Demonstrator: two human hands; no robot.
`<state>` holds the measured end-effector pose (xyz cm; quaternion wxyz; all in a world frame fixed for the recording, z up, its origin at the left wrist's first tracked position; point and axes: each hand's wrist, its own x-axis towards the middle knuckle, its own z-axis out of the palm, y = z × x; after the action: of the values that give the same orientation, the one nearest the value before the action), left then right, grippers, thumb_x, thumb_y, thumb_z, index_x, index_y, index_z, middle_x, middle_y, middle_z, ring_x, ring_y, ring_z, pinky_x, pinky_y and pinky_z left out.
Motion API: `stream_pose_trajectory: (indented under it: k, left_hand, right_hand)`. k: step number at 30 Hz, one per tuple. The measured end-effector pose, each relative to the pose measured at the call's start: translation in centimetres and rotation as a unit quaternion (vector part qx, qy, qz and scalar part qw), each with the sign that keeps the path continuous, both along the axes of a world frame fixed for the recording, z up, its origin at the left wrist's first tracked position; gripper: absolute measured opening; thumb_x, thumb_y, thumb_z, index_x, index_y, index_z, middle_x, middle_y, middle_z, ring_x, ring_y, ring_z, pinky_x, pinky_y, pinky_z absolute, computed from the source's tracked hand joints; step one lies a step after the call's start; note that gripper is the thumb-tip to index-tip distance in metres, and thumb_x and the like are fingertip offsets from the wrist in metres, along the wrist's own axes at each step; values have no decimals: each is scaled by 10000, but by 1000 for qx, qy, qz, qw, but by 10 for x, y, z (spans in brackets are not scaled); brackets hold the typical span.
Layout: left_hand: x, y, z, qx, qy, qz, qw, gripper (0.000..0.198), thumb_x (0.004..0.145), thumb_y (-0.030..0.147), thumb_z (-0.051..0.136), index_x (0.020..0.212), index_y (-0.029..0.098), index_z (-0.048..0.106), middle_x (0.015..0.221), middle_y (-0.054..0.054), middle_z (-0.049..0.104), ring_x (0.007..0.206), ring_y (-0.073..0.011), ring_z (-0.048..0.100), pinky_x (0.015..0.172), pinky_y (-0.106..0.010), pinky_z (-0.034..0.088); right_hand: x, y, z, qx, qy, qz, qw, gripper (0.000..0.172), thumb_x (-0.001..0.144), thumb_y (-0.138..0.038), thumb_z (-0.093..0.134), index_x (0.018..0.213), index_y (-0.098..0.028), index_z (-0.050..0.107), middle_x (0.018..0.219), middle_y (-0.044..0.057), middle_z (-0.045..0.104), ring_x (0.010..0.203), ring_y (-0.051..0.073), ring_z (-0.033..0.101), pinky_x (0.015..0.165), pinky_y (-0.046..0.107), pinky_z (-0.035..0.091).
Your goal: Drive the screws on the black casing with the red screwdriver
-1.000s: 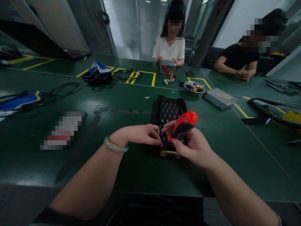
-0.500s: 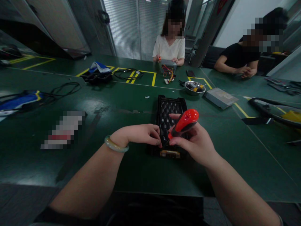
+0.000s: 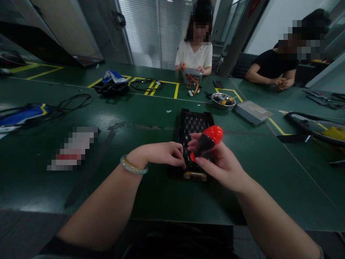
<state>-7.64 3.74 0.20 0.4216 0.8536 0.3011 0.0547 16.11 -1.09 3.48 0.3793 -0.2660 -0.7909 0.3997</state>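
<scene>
A black tray-like part (image 3: 196, 123) with a bumpy inside lies on the green table, a tan connector strip (image 3: 195, 176) at its near end. My right hand (image 3: 225, 163) holds a red and black screwdriver (image 3: 208, 140), whose dark shaft slants down to the left toward the part's near left side. The screwdriver's tip is hidden near my left fingertips. Bent and close together, the fingers of my left hand (image 3: 168, 154) rest at the part's left edge; what they may pinch cannot be made out. A pale green bangle (image 3: 133, 167) circles my left wrist.
A metal bowl of small parts (image 3: 223, 105) and a grey metal box (image 3: 253, 112) sit behind on the right. Across the table, a person in white (image 3: 194, 57) handles a wired metal box. Another person (image 3: 275, 68) sits at right. Cables (image 3: 72, 104) lie left.
The screwdriver's handle has turned and tilted slightly left in my right hand, whose fingers have shifted around it. My left hand has stayed in place.
</scene>
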Motion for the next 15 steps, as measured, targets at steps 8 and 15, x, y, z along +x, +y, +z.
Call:
stream_pose_trajectory:
  k: [8, 15]
  left_hand:
    - [-1, 2, -4, -11, 7, -1, 1000, 313, 921, 478, 571, 1005, 256, 774, 1122, -13, 602, 1025, -172, 563, 967, -257, 396]
    - [0, 0, 1, 0, 11, -1, 1000, 271, 928, 434, 575, 978, 264, 779, 1168, -9, 587, 1027, -164, 572, 970, -255, 401]
  right_hand:
    - [0, 3, -2, 46, -10, -14, 999, 291, 894, -202, 614, 1180, -247, 590, 1233, 69, 621, 1110, 217, 609, 1003, 415, 483]
    - [-2, 3, -4, 24, -2, -26, 999, 535, 887, -250, 652, 1385, -272, 456, 1206, 69, 636, 1092, 218, 621, 985, 424, 494]
